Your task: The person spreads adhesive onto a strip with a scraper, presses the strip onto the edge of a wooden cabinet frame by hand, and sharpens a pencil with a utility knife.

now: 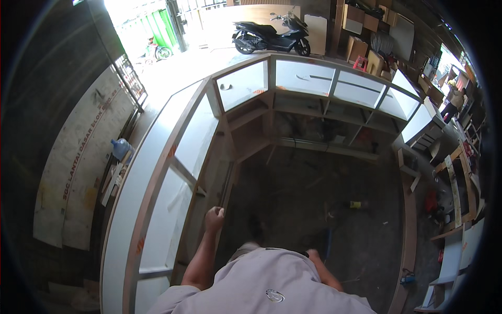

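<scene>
My left hand [214, 219] is closed, its fingers curled. It is beside the inner edge of a long counter frame [157, 180] on my left, and I cannot make out anything in it. Close against my body, my right hand [312, 255] shows only in part and its fingers are hidden. The counter frame has brown edges and white panels, and it bends around in front of me with open shelf compartments [300, 104] on its inner side.
A yellow-labelled object [355, 204] lies on the dark floor inside the frame. A black scooter [272, 35] is parked beyond. On the left stand a blue water jug [121, 149] and a leaning board [78, 162]. Another person [453, 102] is far right, near stacked furniture parts.
</scene>
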Tool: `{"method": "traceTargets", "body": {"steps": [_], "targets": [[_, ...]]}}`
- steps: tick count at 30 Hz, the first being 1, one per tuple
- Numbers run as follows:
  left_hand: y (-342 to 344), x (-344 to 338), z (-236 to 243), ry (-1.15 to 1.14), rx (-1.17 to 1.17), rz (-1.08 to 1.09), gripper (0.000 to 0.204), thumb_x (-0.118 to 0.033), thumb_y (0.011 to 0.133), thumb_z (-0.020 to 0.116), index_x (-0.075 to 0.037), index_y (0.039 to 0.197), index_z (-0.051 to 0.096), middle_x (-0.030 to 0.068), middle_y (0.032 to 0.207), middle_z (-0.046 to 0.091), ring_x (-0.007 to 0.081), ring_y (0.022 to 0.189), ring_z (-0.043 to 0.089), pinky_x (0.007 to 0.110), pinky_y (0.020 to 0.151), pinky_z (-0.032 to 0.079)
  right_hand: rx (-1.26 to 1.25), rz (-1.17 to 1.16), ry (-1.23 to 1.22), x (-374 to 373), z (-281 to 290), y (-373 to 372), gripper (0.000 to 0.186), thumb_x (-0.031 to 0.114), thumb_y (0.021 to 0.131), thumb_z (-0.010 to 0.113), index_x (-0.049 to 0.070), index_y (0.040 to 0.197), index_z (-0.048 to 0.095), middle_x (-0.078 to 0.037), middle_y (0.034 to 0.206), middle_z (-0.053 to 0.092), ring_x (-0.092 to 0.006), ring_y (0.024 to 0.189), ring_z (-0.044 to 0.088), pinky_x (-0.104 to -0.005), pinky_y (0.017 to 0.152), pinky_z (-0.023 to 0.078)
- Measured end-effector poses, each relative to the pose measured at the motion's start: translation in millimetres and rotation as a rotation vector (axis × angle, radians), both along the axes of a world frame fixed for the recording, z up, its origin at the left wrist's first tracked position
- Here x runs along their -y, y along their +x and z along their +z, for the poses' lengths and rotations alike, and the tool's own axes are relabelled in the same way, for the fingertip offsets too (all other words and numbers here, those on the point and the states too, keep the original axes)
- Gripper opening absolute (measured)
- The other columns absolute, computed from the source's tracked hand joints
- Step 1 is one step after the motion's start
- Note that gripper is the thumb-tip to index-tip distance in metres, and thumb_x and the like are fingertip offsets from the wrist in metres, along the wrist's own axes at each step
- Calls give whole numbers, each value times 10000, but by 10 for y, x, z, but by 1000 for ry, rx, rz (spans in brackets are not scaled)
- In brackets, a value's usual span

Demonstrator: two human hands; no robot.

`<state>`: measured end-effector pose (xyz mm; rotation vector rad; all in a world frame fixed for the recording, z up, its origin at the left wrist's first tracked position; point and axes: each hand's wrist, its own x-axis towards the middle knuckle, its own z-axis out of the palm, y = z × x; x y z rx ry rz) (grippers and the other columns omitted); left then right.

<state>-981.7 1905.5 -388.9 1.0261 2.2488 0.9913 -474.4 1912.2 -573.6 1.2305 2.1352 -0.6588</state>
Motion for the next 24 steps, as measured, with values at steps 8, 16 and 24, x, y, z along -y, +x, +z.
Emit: {"method": "traceTargets", "body": {"steps": [8,16,24], "targets": [[-653,-2801,1621,165,-447,-121,232,-263,902,636,-45,963,689,179,875,662,370,894,659,468,790,513,149,-291,-1,-156,-354,472,376,405,871,601,96,1019,756,-142,1067,730,-329,999,698,-435,866,548],[-1518,-4479,2234,335,-684,-162,216,-137,827,680,-71,1034,678,153,974,653,368,925,649,457,822,495,-216,-943,58,-1436,-325,-104,352,353,903,551,78,979,757,-148,998,739,-360,960,701,-438,836,541],[-2013,-5449,2419,146,-925,-227,372,-71,778,702,-131,1144,675,148,1097,687,331,991,678,455,912,486,-137,-294,1,-2779,-357,-426,345,327,918,524,77,953,758,-153,986,739,-332,924,713,-447,795,552]]}}
